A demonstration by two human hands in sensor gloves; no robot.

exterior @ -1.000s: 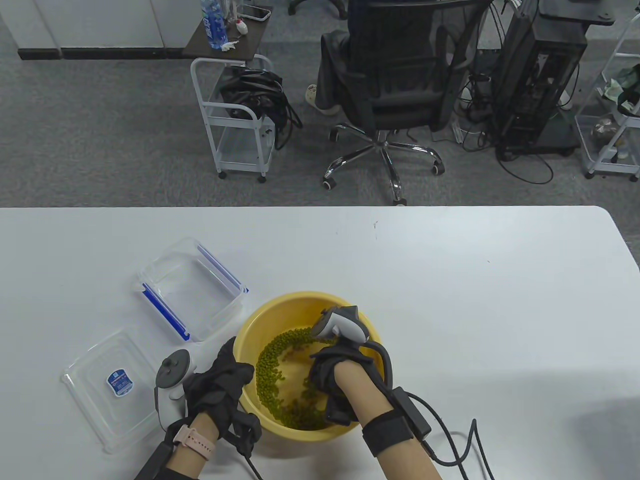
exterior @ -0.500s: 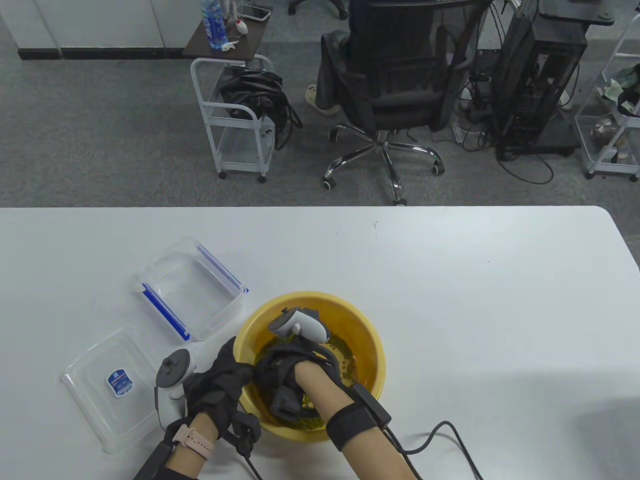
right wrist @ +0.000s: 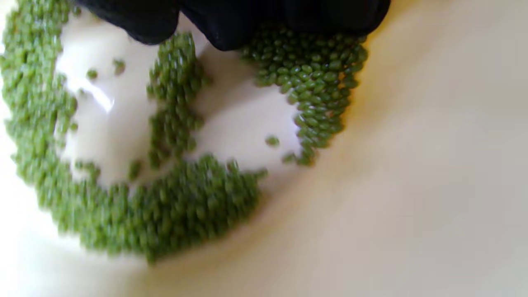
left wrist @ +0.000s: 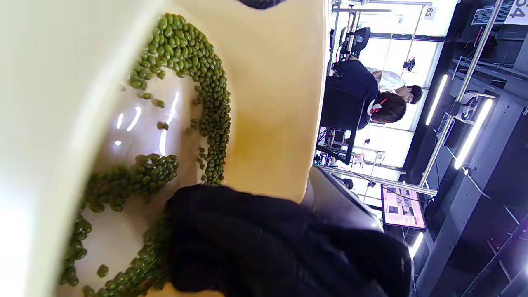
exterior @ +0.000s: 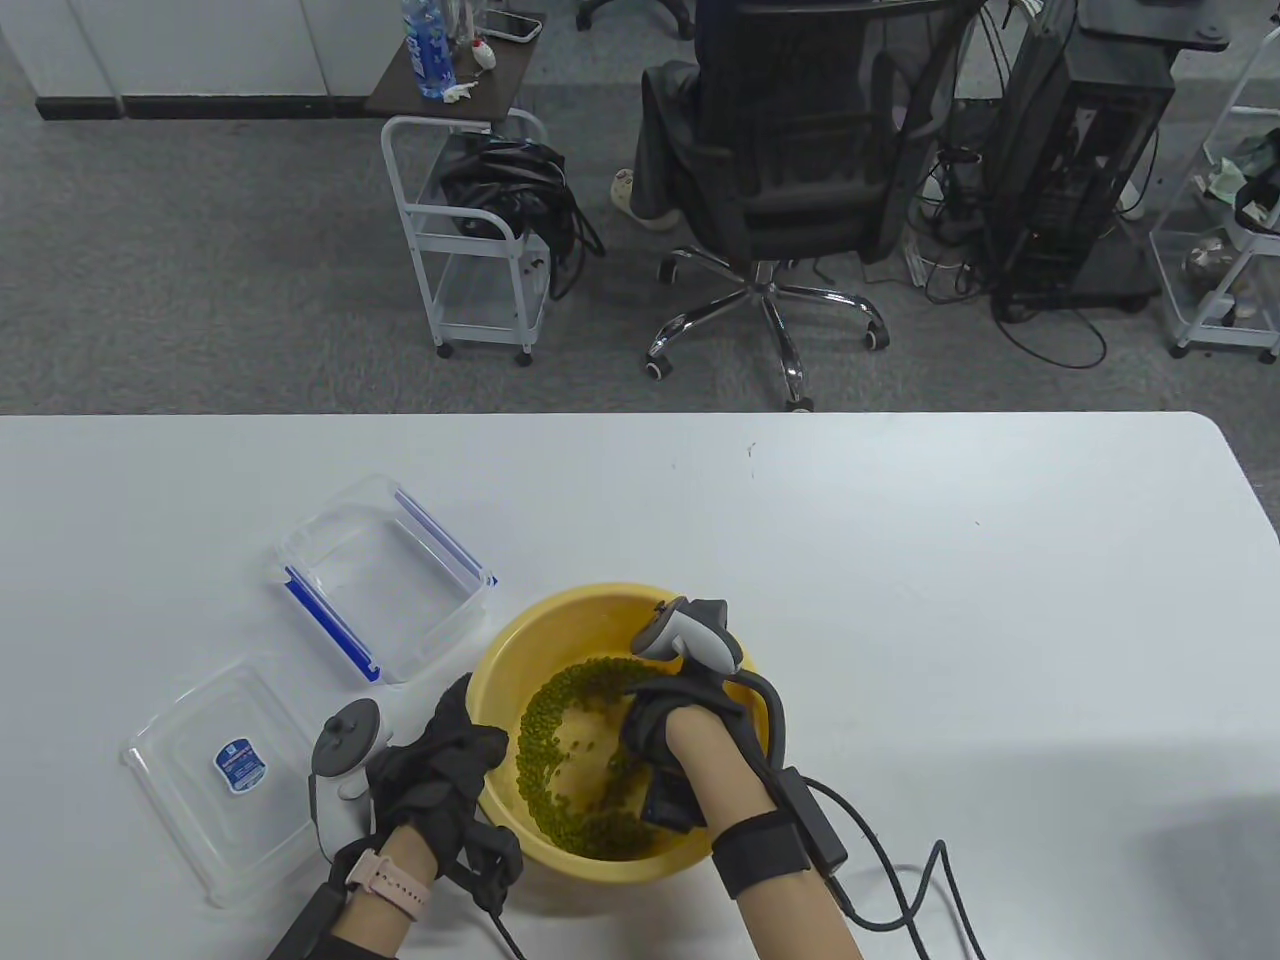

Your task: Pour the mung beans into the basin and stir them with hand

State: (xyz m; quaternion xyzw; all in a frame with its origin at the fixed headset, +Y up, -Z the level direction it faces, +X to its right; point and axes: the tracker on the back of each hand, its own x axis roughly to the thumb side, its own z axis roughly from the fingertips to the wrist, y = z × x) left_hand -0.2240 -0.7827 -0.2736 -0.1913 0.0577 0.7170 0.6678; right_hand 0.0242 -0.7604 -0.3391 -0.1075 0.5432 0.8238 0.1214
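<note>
A yellow basin (exterior: 600,610) sits near the table's front edge, with green mung beans (exterior: 545,745) spread in a ring on its bottom. My left hand (exterior: 445,755) grips the basin's left rim, thumb over the edge. Inside the basin's right half is my right hand (exterior: 650,735), fingers pointing down into the beans. The right wrist view shows its gloved fingertips (right wrist: 231,24) touching the mung beans (right wrist: 305,82) on the pale bottom. In the left wrist view the mung beans (left wrist: 206,78) curve along the basin's wall (left wrist: 268,103), and my right hand's glove (left wrist: 264,243) fills the lower part.
An empty clear box with blue clips (exterior: 385,575) stands left of the basin, its lid (exterior: 225,775) lying nearer the front edge. A cable (exterior: 900,890) trails from my right wrist. Beyond the table stand an office chair (exterior: 790,170) and a white cart (exterior: 470,240).
My right hand swept from the basin's right side to its left and back to the right, pushing the beans around. The left hand stayed on the rim.
</note>
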